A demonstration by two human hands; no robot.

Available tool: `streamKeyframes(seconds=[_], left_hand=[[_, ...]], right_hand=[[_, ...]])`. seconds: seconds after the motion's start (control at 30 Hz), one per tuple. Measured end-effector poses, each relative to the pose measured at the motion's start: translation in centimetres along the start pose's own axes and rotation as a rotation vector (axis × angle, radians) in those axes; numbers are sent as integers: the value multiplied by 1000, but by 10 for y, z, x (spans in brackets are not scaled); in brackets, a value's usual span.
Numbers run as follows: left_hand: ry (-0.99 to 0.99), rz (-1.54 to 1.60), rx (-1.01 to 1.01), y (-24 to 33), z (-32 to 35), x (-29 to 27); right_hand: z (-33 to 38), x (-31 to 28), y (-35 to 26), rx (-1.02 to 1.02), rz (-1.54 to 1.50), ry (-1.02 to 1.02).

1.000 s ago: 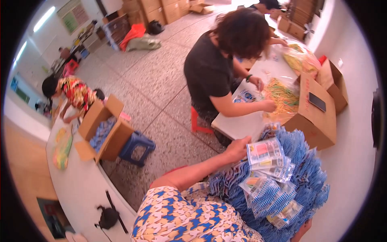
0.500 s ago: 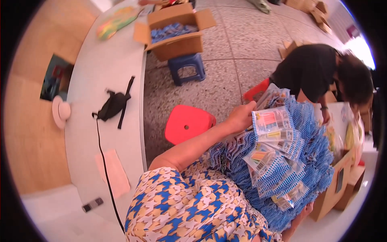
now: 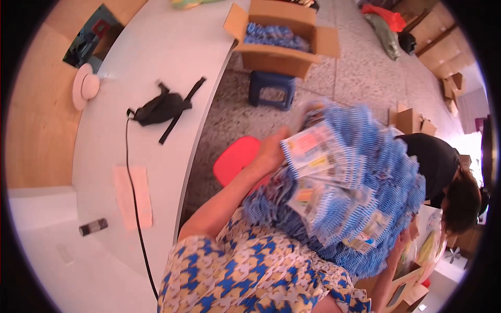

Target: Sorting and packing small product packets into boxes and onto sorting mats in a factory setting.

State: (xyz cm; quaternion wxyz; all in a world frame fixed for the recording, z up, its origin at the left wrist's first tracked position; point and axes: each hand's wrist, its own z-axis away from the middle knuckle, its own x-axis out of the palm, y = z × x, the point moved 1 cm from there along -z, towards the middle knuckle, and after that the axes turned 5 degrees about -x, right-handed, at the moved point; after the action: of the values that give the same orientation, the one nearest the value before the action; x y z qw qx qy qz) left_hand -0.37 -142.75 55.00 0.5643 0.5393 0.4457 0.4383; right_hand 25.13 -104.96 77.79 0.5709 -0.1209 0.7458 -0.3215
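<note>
A large bundle of small clear packets [image 3: 386, 151] with blue-and-white striped edges fills my arms in front of my patterned clothing. Several packets lie loose and flat on top, with pink, yellow and orange sticks showing through. My left hand [image 3: 274, 148] grips the bundle's left edge, its fingertips hidden behind the packets. Low on the right side, my right hand [image 3: 401, 244] holds the bundle from beneath, with its fingers mostly covered.
An open cardboard box [image 3: 279, 62] with similar packets stands beyond, near a blue stool [image 3: 271, 89]. A red stool [image 3: 235, 156] is left of the bundle. The white table [image 3: 167, 177] bears a black strapped pouch [image 3: 159, 109]. A co-worker [image 3: 430, 161] bends close at right.
My view has swung left, so box and table appear farther right. Both hands keep hold of the bundle, which now sits higher in view, between me and the co-worker.
</note>
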Motion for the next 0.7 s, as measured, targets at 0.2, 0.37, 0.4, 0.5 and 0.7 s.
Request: streamKeyframes(seconds=[0.2, 0.37, 0.4, 0.5, 0.7], left_hand=[[114, 686, -259, -30, 116, -231], [292, 415, -217, -58, 193, -440], [315, 346, -122, -51, 199, -459], [318, 160, -145, -34, 264, -645], [364, 21, -316, -22, 423, -872]], right_hand=[[20, 155, -203, -254, 25, -77], [93, 272, -401, -196, -65, -189], [90, 285, -437, -261, -19, -206], [155, 373, -529, -251, -89, -278], [285, 492, -685, -166, -254, -443]])
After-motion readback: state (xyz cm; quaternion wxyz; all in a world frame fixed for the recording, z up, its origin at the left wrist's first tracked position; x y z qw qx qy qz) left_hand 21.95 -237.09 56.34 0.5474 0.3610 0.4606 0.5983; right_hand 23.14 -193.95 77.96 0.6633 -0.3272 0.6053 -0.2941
